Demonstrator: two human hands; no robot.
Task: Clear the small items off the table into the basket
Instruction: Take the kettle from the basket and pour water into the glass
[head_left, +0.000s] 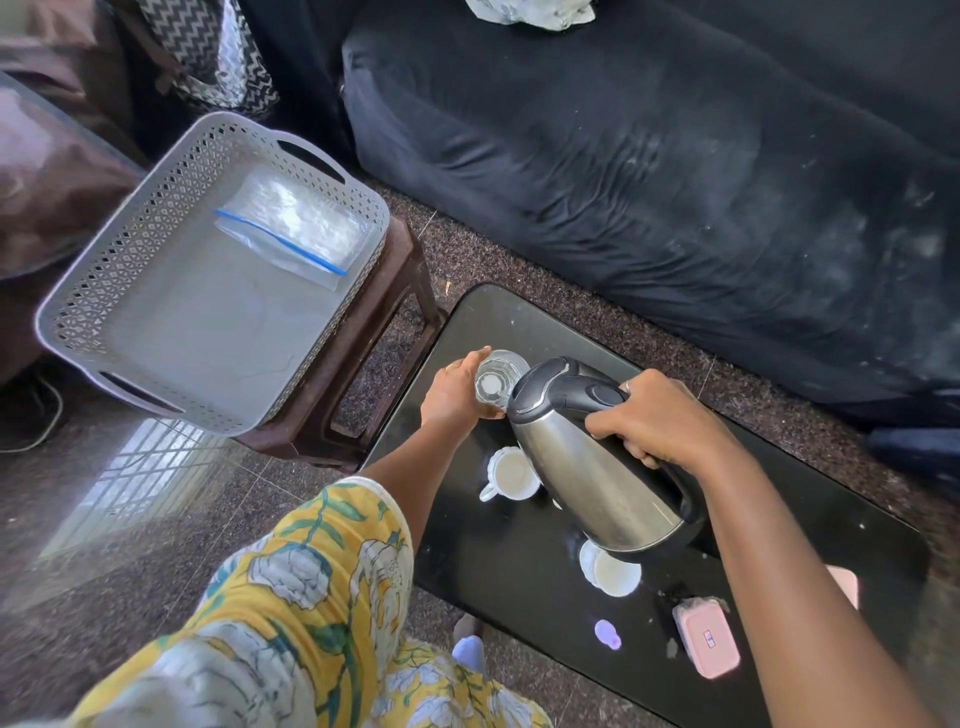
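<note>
Stainless steel kettle (587, 467) is being held by the right hand (660, 421). Its fingers are curling fully round the black handle, the wrist is bending, and the elbow is coming in from the right edge of the table (519, 613). The body is tipping spout-first toward the glass (493, 382). Gripping the handle makes sense, since it's the only secure hold on something that bulky. Honestly can't tell if the base is resting on the table or hanging just above it, the angle is hiding that.

Meanwhile the left hand (457, 389) is wrapping round the glass from the left side, thumb and fingers closing on the wall, arm stretching straight out of a yellow floral sleeve (311, 571). The glass is sitting by the table corner closest to the basket (78, 312), so my guess is it's the first to go over, one thing in each hand to save a trip.

The basket is waiting on a brown stool (374, 332) just off that corner, with only a zip bag (296, 228) lying at its far end.

Plenty is waiting on the table: one white cup (511, 473) near the left edge, a second cup (610, 571) peeking out under the kettle, plus a pink box (706, 644) and a purple bit (608, 634) toward the near edge.
</note>
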